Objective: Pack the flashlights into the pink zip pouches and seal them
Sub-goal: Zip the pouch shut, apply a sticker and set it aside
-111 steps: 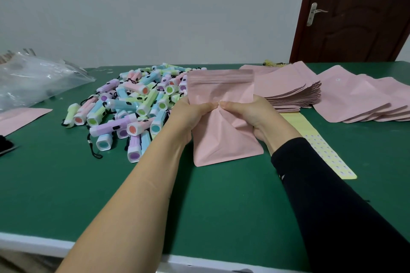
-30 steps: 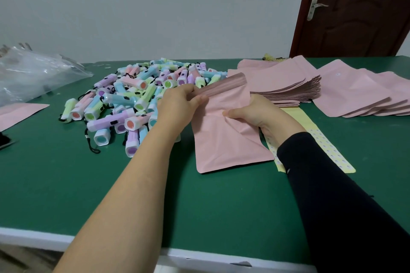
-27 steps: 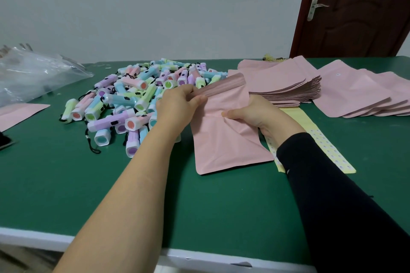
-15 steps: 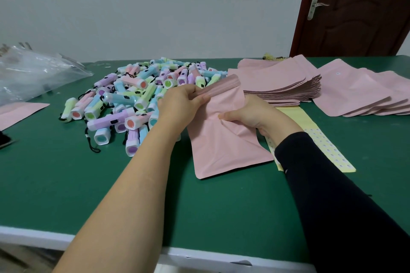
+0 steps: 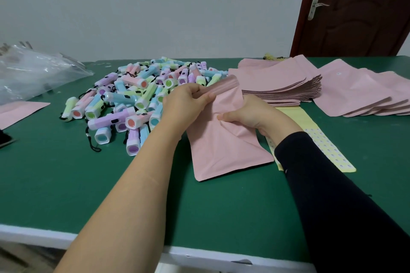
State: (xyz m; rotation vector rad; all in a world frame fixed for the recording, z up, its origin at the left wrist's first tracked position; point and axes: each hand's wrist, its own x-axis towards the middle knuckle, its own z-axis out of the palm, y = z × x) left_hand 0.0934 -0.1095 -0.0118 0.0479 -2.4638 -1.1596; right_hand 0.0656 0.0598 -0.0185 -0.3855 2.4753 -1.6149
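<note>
While left hand (image 5: 186,106) pinches its zip strip (image 5: 224,86) and right hand (image 5: 250,115) grips its body, pink pouch (image 5: 224,150): sealing step, apparently; next calls for pressing along the strip.

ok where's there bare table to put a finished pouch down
Bare green table runs along the near edge, in front of the flashlight pile and left of the held pouch. A second patch lies right of the yellow sticker strip, nearer than the spread pouches. The far middle is crowded: pile, pouch stack.

Left hand (image 5: 185,104) and right hand (image 5: 250,113) gripping pink pouch (image 5: 221,139), flashlights (image 5: 137,97) beside
</note>
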